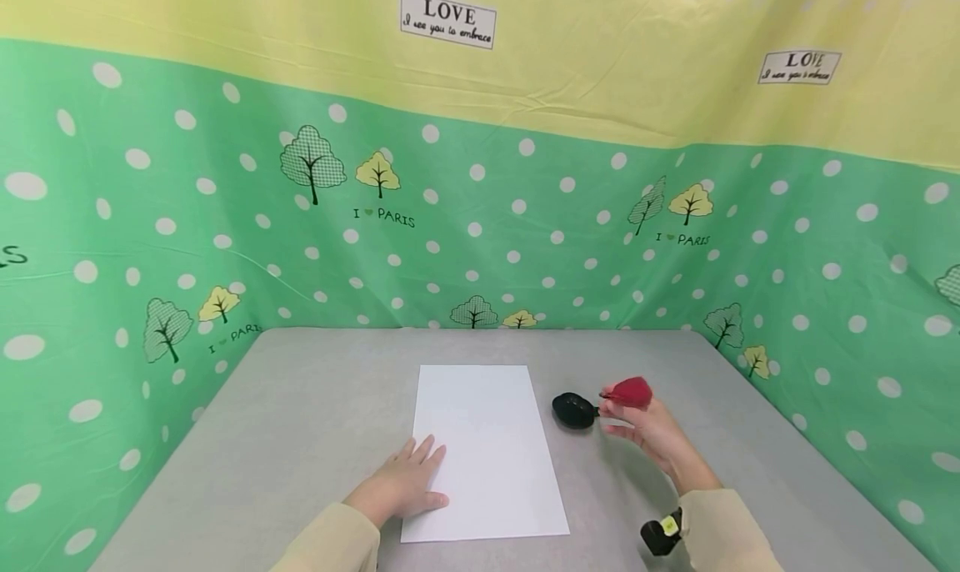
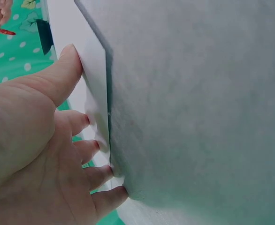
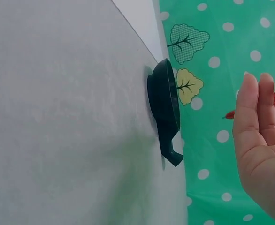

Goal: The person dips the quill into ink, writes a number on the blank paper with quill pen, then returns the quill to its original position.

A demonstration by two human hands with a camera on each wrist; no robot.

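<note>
My left hand [image 1: 405, 480] rests with spread fingers on the left edge of a white sheet of paper [image 1: 491, 439]; the left wrist view shows its fingertips [image 2: 104, 176] along the sheet's edge. My right hand [image 1: 656, 434] pinches a small red object [image 1: 632, 392], broad at one end and narrow at the other, above the table. Only its red tip [image 3: 230, 115] and a bit between the fingers show in the right wrist view; its kind is unclear. Close to that hand lies a small black pan-like dish [image 3: 164, 96] with a short handle, apart from the fingers.
The grey table [image 1: 315, 405] carries the sheet and the dish, which lies just right of the paper. Green and yellow printed cloth [image 1: 480, 222] hangs behind and at both sides. Beside the right sleeve is a small black device [image 1: 662, 534] with a yellow label.
</note>
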